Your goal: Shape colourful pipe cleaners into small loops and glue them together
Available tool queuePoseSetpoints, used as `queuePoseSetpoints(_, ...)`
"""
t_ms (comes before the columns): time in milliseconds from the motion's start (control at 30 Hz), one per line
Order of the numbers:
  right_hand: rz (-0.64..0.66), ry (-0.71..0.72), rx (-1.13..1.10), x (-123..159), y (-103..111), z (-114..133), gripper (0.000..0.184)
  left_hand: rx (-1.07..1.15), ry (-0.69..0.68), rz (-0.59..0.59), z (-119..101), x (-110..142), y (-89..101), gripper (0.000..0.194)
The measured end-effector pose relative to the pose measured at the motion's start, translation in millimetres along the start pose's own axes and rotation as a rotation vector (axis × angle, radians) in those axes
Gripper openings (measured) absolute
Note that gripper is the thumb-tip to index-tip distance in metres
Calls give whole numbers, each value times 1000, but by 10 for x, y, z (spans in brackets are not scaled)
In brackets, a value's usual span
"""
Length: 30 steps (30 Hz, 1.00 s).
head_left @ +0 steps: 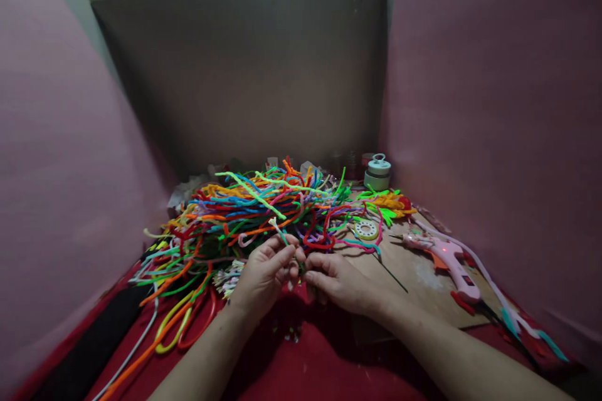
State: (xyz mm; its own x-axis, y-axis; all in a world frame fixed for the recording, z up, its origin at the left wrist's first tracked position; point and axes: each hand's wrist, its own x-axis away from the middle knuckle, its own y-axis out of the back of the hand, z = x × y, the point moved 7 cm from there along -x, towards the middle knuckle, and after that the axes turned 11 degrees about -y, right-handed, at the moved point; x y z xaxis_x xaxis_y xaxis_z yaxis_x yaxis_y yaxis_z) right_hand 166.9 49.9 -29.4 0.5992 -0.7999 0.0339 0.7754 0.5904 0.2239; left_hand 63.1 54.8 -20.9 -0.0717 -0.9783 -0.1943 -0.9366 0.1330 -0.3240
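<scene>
My left hand [270, 266] is closed, pinching a thin greenish stem with a pale, frayed-looking tip [274, 223] that points up and away from me. Close beside it, my right hand [327, 276] has its fingers pressed together near the stem's lower end. What lies between the right fingertips is hidden. Just left of my left hand is a bunch of pale-tipped short pieces [228, 277]. Behind both hands lies a large heap of coloured pipe cleaners [254, 200] in orange, red, blue, green and purple.
A pink glue gun [449, 260] with a red light lies on a brown board [423, 282] at the right. A round white dial-like ring [365, 229] and a pale green lidded container [377, 172] are further back. Pink panels [493, 106] flank the red cloth [301, 369].
</scene>
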Motion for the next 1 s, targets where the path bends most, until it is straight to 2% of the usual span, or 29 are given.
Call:
queuePoseSetpoints(100,-5,-11,-30,4,11,20,10,-25,-19,35,-4,3,-23,18)
queuePoseSetpoints(267,167,-59,-246,-12,-88,-49,16,-61,-26,81,-2,5,-69,14)
queuePoseSetpoints(400,232,-119,-285,-22,-148,-134,26,-68,-9,87,-6,16,-102,14)
queuePoseSetpoints(533,115,-110,-223,-31,-132,-115,31,-54,-37,41,-27,23,-93,12)
queuePoseSetpoints(667,-13,-57,-282,-52,-119,-66,31,-23,-59,-51,-20,18,-55,13)
queuePoseSetpoints(800,-59,-107,-375,-73,-135,-109,24,-1,-78,-138,10,18,-23,17)
queuePoseSetpoints(1000,-93,-176,-495,-40,-157,-71,20,-8,-118,-206,40,31,-2,18)
